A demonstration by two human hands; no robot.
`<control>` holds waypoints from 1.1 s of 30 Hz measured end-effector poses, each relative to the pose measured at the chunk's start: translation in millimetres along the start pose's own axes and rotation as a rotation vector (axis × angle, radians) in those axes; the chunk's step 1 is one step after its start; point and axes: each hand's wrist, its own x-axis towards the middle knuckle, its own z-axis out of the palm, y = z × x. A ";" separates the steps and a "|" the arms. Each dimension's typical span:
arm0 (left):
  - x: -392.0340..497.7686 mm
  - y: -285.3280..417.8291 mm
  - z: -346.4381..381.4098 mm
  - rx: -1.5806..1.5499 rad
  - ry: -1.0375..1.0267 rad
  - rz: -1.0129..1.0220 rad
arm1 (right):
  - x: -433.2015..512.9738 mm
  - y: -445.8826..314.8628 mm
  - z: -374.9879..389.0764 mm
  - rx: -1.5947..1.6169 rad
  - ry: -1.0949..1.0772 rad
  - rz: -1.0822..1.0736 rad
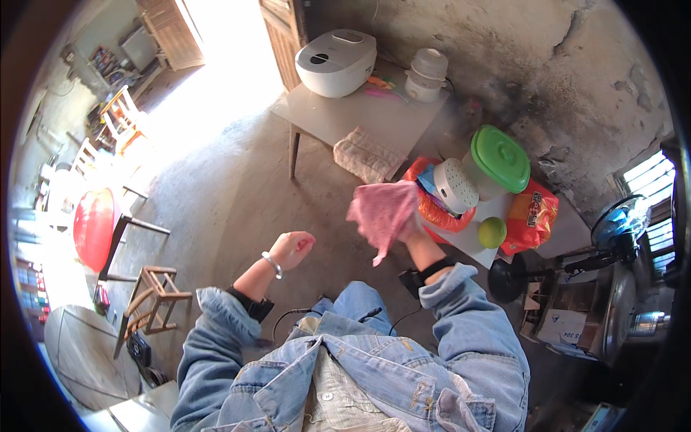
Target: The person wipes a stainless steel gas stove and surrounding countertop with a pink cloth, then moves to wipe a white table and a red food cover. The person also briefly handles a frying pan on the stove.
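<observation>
A pink cloth (pixel 383 208) hangs from my right hand (pixel 413 229), which is gripping it. The cloth covers most of the fingers, and its lower corner dangles over the floor. Just beyond it is a low surface with a red-orange container (pixel 442 216), a white perforated cylinder (pixel 456 185) and a green pomelo-like fruit (pixel 492 233). My left hand (pixel 291 250), with a silver bangle at the wrist, is held over the concrete floor with its fingers curled in and nothing visible in them.
On the table (pixel 351 116) ahead stand a white rice cooker (pixel 337 62), a small steamer (pixel 425 75) and a folded towel (pixel 367 154). A green-lidded bucket (pixel 499 159), red bag (pixel 532 218) and fan (pixel 621 227) are right. A wooden stool (pixel 156 297) and red basin (pixel 94 229) are left.
</observation>
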 end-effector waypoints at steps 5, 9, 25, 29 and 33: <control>182.8 -45.8 -0.5 0.136 -0.088 0.110 | 35.2 -87.4 -71.7 0.297 0.443 -0.281; 312.6 -56.1 21.1 0.192 -0.087 0.101 | 92.3 -160.0 -140.1 0.150 0.409 -0.481; 355.8 -118.0 -45.7 -0.190 -0.803 0.096 | 343.2 -121.5 -294.9 -2.293 0.394 0.271; 319.5 -148.9 -105.8 -0.448 -0.652 -0.063 | 406.5 -141.5 -320.9 -2.264 0.615 0.034; 294.6 -184.6 -130.3 -0.553 -0.487 -0.262 | 425.6 -137.1 -320.6 -2.126 0.718 -0.006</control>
